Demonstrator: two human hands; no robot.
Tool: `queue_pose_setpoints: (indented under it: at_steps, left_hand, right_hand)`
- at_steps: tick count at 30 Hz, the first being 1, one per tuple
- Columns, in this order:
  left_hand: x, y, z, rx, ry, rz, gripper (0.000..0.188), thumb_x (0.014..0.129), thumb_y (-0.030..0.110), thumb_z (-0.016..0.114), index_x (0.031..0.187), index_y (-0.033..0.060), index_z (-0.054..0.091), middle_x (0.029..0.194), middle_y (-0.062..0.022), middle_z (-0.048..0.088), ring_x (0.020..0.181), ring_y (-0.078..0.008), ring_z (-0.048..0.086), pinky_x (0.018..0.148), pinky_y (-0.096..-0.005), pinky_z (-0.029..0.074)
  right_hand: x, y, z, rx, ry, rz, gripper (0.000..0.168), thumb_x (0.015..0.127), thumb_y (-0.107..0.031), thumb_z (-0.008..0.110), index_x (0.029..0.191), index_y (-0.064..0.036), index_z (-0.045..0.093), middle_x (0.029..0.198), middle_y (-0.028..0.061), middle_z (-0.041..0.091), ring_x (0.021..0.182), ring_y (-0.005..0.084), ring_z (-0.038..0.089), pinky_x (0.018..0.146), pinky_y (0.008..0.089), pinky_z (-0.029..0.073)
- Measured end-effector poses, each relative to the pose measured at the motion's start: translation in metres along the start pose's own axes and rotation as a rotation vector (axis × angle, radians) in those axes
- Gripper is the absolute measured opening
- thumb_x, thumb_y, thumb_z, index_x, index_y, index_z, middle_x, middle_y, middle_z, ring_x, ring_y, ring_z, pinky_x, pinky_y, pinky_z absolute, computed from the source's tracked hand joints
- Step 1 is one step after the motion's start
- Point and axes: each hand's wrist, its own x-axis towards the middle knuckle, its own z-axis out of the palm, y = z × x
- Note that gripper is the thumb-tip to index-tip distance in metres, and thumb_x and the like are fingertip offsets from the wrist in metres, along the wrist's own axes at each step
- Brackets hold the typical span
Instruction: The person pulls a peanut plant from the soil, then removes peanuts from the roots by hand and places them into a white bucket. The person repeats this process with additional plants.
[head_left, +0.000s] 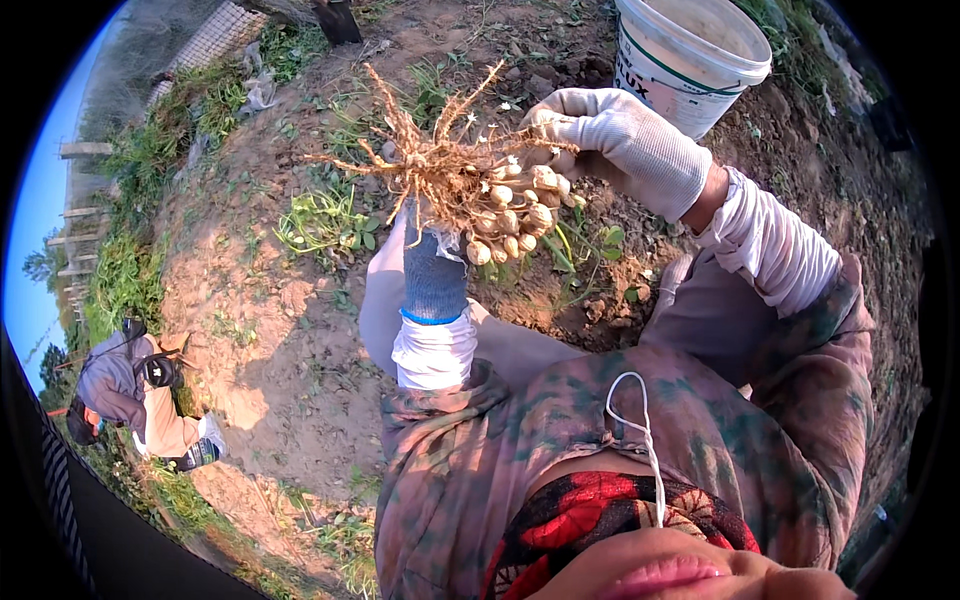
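Observation:
My left hand (435, 266), in a grey-blue knitted glove, holds up an uprooted peanut plant (429, 161); its fingers are hidden behind the roots. Bare, soil-brown roots spread out at the top, and a cluster of pale peanut pods (517, 214) hangs on the right side. My right hand (630, 146), in a whitish knitted glove, has its fingers closed at the right end of the roots, beside the pods. Green leaves show below the pods.
A white plastic bucket (686, 67) stands on the soil beyond my right hand. Green plants (330, 221) lie on the ground to the left. Another person (131, 397) is low to the ground at the far left. Concrete posts (84, 150) line that edge.

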Motion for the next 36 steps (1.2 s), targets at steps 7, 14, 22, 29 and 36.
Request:
queue_pose_setpoints:
  at_steps: [7,14,22,29,36]
  left_hand:
    - [-0.007,-0.003,-0.002,-0.001,0.019,-0.007,0.034,0.095,0.006,0.056,0.128,-0.0011,0.048,0.114,-0.0152,0.062,0.096,-0.0244,0.065,0.084,-0.0366,0.056]
    - [0.000,-0.002,-0.003,0.042,0.021,0.018,0.034,0.095,0.005,0.056,0.128,-0.0010,0.048,0.114,-0.0152,0.062,0.096,-0.0244,0.065,0.084,-0.0366,0.056]
    - [0.000,-0.005,0.004,0.055,0.010,0.016,0.034,0.095,0.005,0.056,0.127,-0.0010,0.048,0.114,-0.0151,0.062,0.096,-0.0243,0.065,0.085,-0.0367,0.056]
    - [0.017,0.000,0.014,0.121,-0.009,0.055,0.034,0.095,0.004,0.057,0.127,-0.0009,0.048,0.114,-0.0150,0.061,0.097,-0.0243,0.065,0.085,-0.0367,0.056]
    - [0.010,-0.013,0.009,0.431,0.036,0.055,0.034,0.094,0.004,0.057,0.127,-0.0009,0.048,0.114,-0.0149,0.061,0.097,-0.0243,0.065,0.085,-0.0367,0.056]
  right_hand:
    - [0.002,-0.005,-0.032,0.456,-0.318,-0.027,0.023,0.099,-0.023,0.056,0.105,-0.002,0.061,0.087,-0.0018,0.058,0.064,0.0032,0.045,0.059,0.0192,0.040]
    - [0.000,-0.015,-0.035,0.225,-0.241,0.082,0.028,0.101,-0.019,0.050,0.122,-0.001,0.054,0.121,0.0117,0.063,0.095,0.0156,0.069,0.078,0.0283,0.061]
    - [0.011,0.010,-0.007,-0.336,-0.179,0.059,0.042,0.091,-0.037,0.070,0.116,-0.004,0.064,0.074,-0.0029,0.059,0.063,0.0044,0.052,0.054,0.0209,0.041]
    - [0.020,0.027,-0.020,-0.567,-0.133,-0.189,0.043,0.084,-0.035,0.077,0.112,-0.003,0.069,0.078,0.0041,0.067,0.066,0.0107,0.058,0.057,0.0284,0.049]
    - [0.018,0.023,-0.021,-0.754,-0.111,-0.142,0.059,0.083,-0.041,0.077,0.120,0.003,0.062,0.072,0.0094,0.068,0.067,0.0144,0.065,0.058,0.0293,0.053]
